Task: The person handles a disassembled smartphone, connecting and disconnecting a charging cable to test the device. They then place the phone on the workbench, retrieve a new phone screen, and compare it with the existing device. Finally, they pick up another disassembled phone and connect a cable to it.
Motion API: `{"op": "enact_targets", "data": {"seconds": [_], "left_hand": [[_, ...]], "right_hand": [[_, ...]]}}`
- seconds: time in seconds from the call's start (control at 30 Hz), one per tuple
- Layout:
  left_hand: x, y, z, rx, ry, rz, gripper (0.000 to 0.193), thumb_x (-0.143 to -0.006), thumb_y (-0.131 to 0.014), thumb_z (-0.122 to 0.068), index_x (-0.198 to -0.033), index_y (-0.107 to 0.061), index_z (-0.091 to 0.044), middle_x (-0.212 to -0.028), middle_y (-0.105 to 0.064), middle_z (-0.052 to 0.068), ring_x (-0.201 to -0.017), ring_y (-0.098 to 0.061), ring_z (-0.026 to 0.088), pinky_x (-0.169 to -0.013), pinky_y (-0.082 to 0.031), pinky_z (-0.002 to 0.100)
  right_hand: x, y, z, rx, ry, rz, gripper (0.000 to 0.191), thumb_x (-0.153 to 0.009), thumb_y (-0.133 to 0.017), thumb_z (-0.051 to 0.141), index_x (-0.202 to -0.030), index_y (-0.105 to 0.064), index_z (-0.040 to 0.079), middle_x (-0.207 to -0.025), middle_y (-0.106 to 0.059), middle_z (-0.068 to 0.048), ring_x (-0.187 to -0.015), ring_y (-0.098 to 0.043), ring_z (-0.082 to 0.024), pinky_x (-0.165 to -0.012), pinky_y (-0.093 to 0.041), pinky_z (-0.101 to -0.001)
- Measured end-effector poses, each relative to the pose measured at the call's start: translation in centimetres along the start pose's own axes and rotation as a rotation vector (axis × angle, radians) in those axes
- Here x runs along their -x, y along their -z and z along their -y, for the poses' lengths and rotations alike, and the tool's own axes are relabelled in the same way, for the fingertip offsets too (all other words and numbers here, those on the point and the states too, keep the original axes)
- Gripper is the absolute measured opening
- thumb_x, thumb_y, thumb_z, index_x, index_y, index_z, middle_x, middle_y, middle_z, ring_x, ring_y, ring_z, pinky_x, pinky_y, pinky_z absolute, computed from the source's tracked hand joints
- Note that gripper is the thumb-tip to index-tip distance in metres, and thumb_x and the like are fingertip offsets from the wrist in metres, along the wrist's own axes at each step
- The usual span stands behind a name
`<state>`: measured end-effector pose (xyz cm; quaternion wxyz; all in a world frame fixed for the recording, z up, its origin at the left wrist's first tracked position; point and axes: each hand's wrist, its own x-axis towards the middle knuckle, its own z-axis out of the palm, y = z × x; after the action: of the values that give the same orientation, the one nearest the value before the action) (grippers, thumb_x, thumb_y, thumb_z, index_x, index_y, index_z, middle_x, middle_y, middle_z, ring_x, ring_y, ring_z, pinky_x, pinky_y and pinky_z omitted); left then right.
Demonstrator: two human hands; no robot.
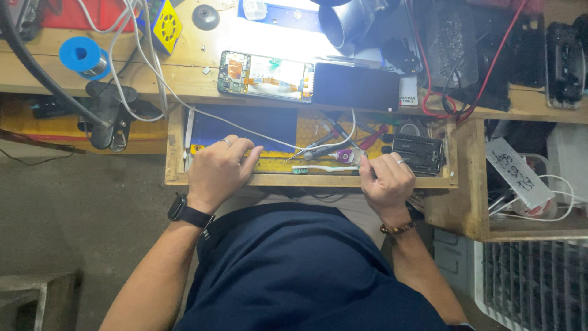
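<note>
Left hand on drawer, right hand by toothbrush

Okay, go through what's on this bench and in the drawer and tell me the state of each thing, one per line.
Drawer: pulled open.
Opened phone: back off, insides showing.
Black phone: screen dark, lying flat.
Toothbrush: lying flat in the drawer.
Left hand: resting on the drawer's front edge.
Right hand: curled, fingers in the drawer.
</note>
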<state>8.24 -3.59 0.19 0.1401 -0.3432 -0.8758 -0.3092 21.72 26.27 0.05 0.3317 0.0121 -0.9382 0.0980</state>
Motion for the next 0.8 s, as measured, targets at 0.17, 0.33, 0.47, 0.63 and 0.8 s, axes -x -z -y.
{"op": "enact_targets", "data": {"seconds": [0.17,0.33,0.47,0.63,0.8], "left_hand": [[0.1,0.1,0.1,0.004,-0.004,0.001,0.019,-0.096,-0.074,-0.026,-0.085,-0.070,-0.010,-0.075,-0.065,0.006,-0.064,-0.065,0.027,-0.056,-0.052,0.038],[0.2,0.6,-0.1,-0.012,0.006,-0.022,0.020,-0.094,-0.074,-0.027,-0.084,-0.070,-0.011,-0.073,-0.064,0.007,-0.062,-0.065,0.029,-0.055,-0.051,0.039],[0.3,1.1,-0.3,-0.005,0.007,-0.014,0.020,-0.094,-0.074,-0.027,-0.084,-0.070,-0.010,-0.072,-0.063,0.007,-0.062,-0.065,0.028,-0.055,-0.051,0.039],[0.3,1.5,-0.4,0.006,0.023,0.005,0.020,-0.094,-0.074,-0.028,-0.085,-0.070,-0.010,-0.073,-0.065,0.006,-0.061,-0.065,0.028,-0.054,-0.052,0.038],[0.2,2.0,-0.6,0.000,0.018,-0.007,0.020,-0.094,-0.073,-0.027,-0.084,-0.071,-0.010,-0.073,-0.065,0.006,-0.061,-0.066,0.027,-0.055,-0.052,0.038]], "right_hand": [[0.0,0.2,0.3,-0.003,0.009,-0.011,0.026,-0.090,-0.076,0.008,-0.072,-0.058,0.006,-0.070,-0.054,-0.009,-0.066,-0.054,-0.028,-0.060,-0.043,-0.0413],[-0.3,0.5,0.8,-0.001,0.003,-0.009,0.027,-0.089,-0.077,0.008,-0.071,-0.057,0.005,-0.069,-0.054,-0.009,-0.065,-0.054,-0.029,-0.059,-0.042,-0.0420],[-0.5,0.9,1.2,0.008,0.012,-0.012,0.027,-0.089,-0.076,0.008,-0.071,-0.057,0.005,-0.069,-0.054,-0.010,-0.066,-0.054,-0.029,-0.060,-0.043,-0.0422],[-0.5,1.2,1.5,0.011,0.004,-0.015,0.026,-0.089,-0.076,0.008,-0.070,-0.058,0.005,-0.068,-0.055,-0.009,-0.064,-0.055,-0.028,-0.059,-0.043,-0.0412],[-0.7,1.4,1.7,0.013,0.005,-0.013,0.026,-0.090,-0.076,0.008,-0.071,-0.059,0.005,-0.068,-0.055,-0.008,-0.064,-0.055,-0.026,-0.059,-0.043,-0.0404]]}}
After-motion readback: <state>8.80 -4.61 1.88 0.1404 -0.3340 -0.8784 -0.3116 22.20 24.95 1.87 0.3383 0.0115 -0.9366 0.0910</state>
